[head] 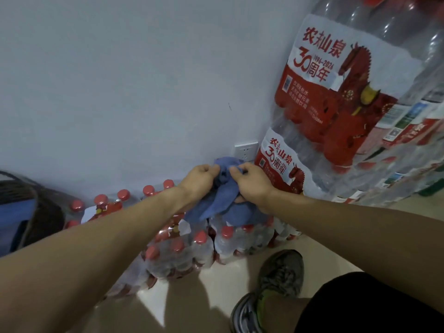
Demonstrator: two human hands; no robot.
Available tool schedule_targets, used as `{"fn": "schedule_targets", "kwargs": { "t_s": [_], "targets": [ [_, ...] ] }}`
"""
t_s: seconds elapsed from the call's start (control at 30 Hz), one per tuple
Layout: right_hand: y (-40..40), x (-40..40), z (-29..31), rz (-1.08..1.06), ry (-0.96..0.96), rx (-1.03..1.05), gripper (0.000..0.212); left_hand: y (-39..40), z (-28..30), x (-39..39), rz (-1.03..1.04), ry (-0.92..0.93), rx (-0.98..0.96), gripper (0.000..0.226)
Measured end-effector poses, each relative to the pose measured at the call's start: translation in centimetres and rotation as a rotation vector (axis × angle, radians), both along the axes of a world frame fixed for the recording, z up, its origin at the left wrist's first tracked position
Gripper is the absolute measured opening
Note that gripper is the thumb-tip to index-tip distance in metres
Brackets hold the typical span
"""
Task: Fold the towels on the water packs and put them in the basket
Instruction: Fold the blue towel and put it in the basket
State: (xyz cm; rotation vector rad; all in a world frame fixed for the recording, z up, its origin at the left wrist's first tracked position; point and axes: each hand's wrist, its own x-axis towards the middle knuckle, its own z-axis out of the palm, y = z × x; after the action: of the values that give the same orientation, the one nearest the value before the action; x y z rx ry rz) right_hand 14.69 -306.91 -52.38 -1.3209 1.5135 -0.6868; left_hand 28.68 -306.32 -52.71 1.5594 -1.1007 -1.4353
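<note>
The person is at the start of a fold. Both hands hold up a soft blue cloth towel [224, 203] over the low plastic-wrapped packs of water bottles with red caps [192, 246]. The left hand [200, 181] pinches the top of the towel with curled fingers. The right hand [252, 182] pinches the towel too, just beside the left one. So each grip is closed on the cloth, and the two hands almost touch.

The towel is not flat yet. It hangs down in a bunch between the hands, with twisted folds and a long flap. Its bottom part rests on the tops of the bottles. It looks thin and floppy, so it will likely sag if it is held at one spot only.

The next move seems to be to find two corners and pull the hands apart so the towel opens out. After that it can be laid over the packs and folded in half. The bottle caps make a bumpy place to fold on, so the cloth may slip or crease.

A dark woven basket [38, 207] stands at the far left, well apart from the towel. Something blue shows inside it, but it is hard to tell what. A tall stack of water packs with red and white labels [336, 92] stands on the right by the pale wall [120, 80].
</note>
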Motion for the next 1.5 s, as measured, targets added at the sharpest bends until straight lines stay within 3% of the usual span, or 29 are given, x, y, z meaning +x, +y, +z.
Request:
{"fn": "schedule_targets", "kwargs": {
  "t_s": [0.17,0.3,0.37,0.53,0.63,0.77,0.9,1.0,1.07,1.13,1.17,1.3,1.5],
  "targets": [
    [0.4,3.4,1.9,-0.003,-0.12,-0.016,0.023,2.4,3.5,4.7,-0.124,-0.089,-0.064,0.016],
    [0.9,6.8,3.6,0.052,-0.303,0.017,0.016,4.1,5.8,8.7,-0.111,-0.148,-0.079,0.051],
    [1.5,8.5,4.3,0.12,-0.389,0.099,0.011,5.1,6.4,10.5,-0.15,-0.254,-0.12,0.057],
    [2.8,12.3,4.3,0.288,-0.378,0.224,0.011,6.7,5.7,15.9,-0.16,-0.394,-0.153,0.03],
    [2.9,14.0,3.6,0.406,-0.238,0.219,0.024,7.2,5.2,19.0,-0.19,-0.37,-0.131,0.016],
    [2.9,15.4,1.3,0.527,0.169,0.175,0.031,7.8,3.7,20.6,-0.106,-0.438,-0.137,0.012],
    [2.9,15.4,0.2,0.788,0.579,0.319,0.026,8.0,3.4,21.2,-0.026,-0.421,-0.123,0.037],
    [3.0,16.1,0.9,0.903,0.722,0.209,0.027,8.2,3.8,21.6,-0.001,-0.408,-0.145,0.043],
    [2.9,16.6,1.7,0.903,0.668,0.031,0.037,8.7,4.3,21.5,-0.019,-0.354,-0.177,0.038],
    [2.8,17.0,3.0,0.893,0.506,-0.116,0.077,9.1,5.2,21.2,-0.038,-0.287,-0.215,0.034],
    [2.9,17.3,3.6,0.909,0.4,-0.167,0.083,9.2,5.7,21.1,-0.047,-0.256,-0.237,0.032],
    [3.0,17.7,5.0,0.93,0.088,-0.187,0.04,9.5,8.0,21.0,-0.093,-0.255,-0.323,0.035],
    [1.8,16.7,5.6,0.894,0.044,-0.233,0.017,10.2,9.5,23.4,-0.068,-0.702,-0.535,0.037]
  ]
}}
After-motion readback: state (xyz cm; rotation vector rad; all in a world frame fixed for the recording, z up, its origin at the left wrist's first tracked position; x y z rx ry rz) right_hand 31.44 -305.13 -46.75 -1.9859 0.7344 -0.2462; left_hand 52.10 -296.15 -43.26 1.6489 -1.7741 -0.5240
